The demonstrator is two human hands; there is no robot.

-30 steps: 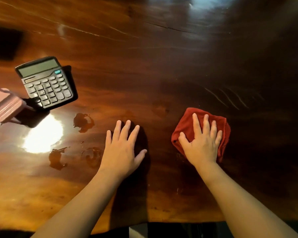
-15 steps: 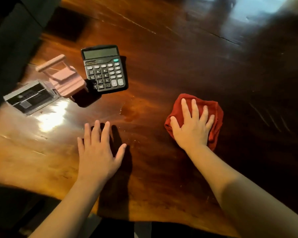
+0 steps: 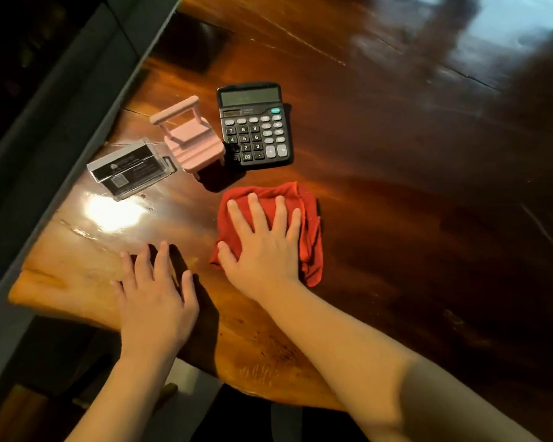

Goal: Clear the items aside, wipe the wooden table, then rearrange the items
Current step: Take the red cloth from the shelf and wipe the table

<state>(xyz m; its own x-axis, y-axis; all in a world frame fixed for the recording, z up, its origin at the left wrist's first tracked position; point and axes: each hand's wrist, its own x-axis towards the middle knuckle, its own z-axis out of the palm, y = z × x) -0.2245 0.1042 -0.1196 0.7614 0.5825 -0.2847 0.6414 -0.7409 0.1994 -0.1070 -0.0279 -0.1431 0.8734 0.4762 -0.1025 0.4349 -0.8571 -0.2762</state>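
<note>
My right hand (image 3: 262, 247) presses flat on a crumpled red cloth (image 3: 307, 231) on the glossy wooden table (image 3: 396, 186). My left hand (image 3: 155, 298) lies flat and spread on the table near its front left corner, holding nothing. Just beyond the cloth stands a black calculator (image 3: 254, 126). To its left sit a small pink chair-shaped stand (image 3: 190, 138) and a clear card holder (image 3: 131, 169) with dark cards inside. The cloth's far edge lies close to the pink stand and the calculator without touching them.
The table's left edge (image 3: 77, 193) runs diagonally, with a dark grey wall or furniture beyond it. A bright light reflection (image 3: 112, 213) shines near the card holder. The front edge (image 3: 253, 387) is irregular. A dark flat object (image 3: 192, 47) lies at the far left.
My right hand has slid the red cloth leftward, toward the calculator and pink stand. The view has swung left, showing the table's left edge. My left hand stays flat on the table.
</note>
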